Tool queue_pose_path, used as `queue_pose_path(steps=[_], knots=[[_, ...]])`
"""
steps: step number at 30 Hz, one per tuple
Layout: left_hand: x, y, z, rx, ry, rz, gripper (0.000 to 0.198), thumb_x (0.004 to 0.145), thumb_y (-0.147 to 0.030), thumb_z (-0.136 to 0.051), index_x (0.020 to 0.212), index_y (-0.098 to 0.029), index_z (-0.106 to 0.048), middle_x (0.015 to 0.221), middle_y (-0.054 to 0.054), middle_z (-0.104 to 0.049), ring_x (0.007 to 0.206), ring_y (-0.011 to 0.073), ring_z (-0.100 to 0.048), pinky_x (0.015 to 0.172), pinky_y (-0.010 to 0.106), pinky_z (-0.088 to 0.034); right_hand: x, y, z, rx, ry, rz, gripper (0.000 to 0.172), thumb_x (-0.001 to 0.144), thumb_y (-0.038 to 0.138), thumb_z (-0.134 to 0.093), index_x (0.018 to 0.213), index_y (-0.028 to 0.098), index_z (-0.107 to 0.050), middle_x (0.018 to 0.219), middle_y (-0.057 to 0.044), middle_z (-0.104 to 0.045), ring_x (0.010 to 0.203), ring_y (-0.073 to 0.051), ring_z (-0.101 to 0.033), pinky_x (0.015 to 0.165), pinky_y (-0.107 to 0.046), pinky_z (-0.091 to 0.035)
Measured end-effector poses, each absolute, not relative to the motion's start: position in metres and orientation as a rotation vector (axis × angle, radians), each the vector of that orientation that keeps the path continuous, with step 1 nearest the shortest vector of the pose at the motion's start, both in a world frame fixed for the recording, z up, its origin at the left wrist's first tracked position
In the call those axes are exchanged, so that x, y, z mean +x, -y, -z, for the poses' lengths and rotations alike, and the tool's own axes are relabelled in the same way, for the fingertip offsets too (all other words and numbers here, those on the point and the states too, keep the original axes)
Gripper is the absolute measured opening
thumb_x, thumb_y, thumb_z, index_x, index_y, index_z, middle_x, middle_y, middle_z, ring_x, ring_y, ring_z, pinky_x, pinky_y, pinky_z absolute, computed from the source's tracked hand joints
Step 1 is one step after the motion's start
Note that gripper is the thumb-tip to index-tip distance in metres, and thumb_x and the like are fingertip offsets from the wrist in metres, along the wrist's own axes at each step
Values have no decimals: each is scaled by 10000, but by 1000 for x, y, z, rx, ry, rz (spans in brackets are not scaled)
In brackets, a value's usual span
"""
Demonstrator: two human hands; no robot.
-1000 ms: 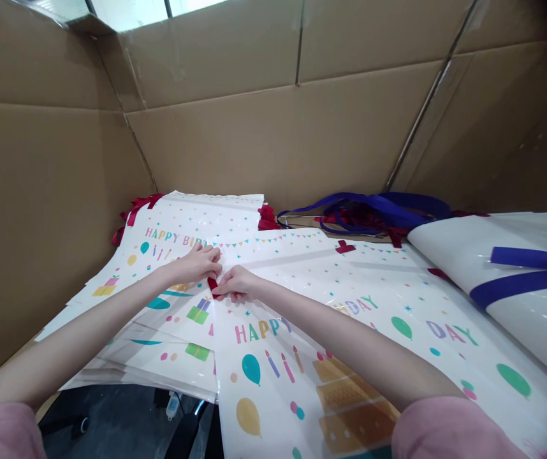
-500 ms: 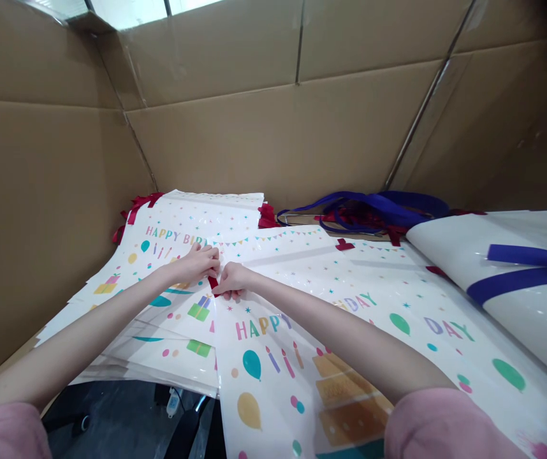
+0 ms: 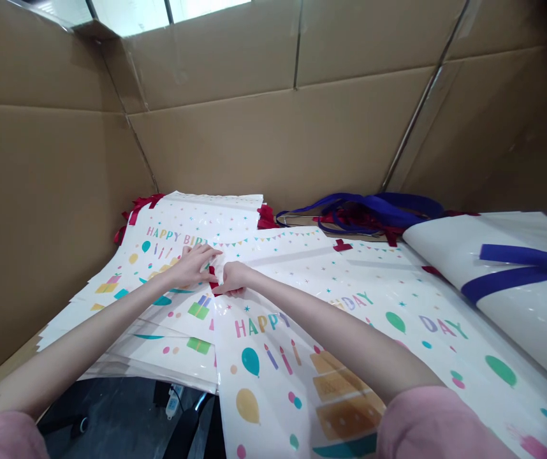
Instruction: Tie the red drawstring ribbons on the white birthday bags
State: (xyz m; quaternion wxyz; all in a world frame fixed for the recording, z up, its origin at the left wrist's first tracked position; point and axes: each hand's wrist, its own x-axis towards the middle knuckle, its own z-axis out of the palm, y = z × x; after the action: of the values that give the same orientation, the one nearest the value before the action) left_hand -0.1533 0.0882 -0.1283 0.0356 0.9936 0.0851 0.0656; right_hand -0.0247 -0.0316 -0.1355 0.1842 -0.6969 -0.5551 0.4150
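Observation:
A short red ribbon point(image 3: 215, 281) lies at the upper left corner of a white plastic sheet point(image 3: 273, 376) printed with "HAPPY BIRTHDAY", balloons, candles and a cake. My right hand point(image 3: 236, 278) is closed at this corner, its thumb and finger pinching the lower end of the ribbon. Just left of it, my left hand point(image 3: 193, 264) has its thumb and fingers apart, with the thumb touching the ribbon's side and the fingertips over the sheet's edge. Beneath the left hand is a stack of similar printed sheets point(image 3: 111, 312).
Cardboard walls point(image 3: 216, 146) enclose the left, back and right. Blue straps point(image 3: 373, 207) lie in a heap at the back. A folded white sheet with a blue strap point(image 3: 507, 274) rests at right. Below the front edge are a chair point(image 3: 187, 427) and a power strip point(image 3: 173, 403).
My left fingers have loosened and stretched out, and the thumb has parted from them, uncovering more of the red ribbon. My right hand stays almost in place. The view has shifted slightly.

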Motion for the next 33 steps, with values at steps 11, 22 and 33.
queue_pose_path(steps=[11, 22, 33], knots=[[-165, -79, 144, 3010, -445, -146, 468, 879, -475, -468, 1295, -262, -491, 1341, 92, -490, 1108, 303, -419, 843, 403, -298, 41, 67, 146, -2172, 1569, -615, 459, 737, 587, -587, 543, 171, -588, 541, -26, -604, 536, -126, -551, 516, -217, -360], [-166, -84, 148, 3003, -448, -101, 472, 890, -500, -414, 1322, -318, -474, 1371, 78, -461, 1139, 312, -416, 896, 439, -322, 285, 172, 165, -2563, 1037, -199, 223, 846, 330, -508, 833, 224, -704, 1005, -66, -654, 968, -241, -555, 851, -347, -399], [-166, -86, 147, 3020, -478, -34, 485, 899, -534, -382, 1348, -356, -435, 1398, 59, -435, 1177, 320, -404, 894, 436, -331, 306, 207, 163, -2107, 843, -612, 402, 731, 544, -639, 711, 142, -644, 687, -41, -618, 636, -125, -552, 538, -210, -408]])
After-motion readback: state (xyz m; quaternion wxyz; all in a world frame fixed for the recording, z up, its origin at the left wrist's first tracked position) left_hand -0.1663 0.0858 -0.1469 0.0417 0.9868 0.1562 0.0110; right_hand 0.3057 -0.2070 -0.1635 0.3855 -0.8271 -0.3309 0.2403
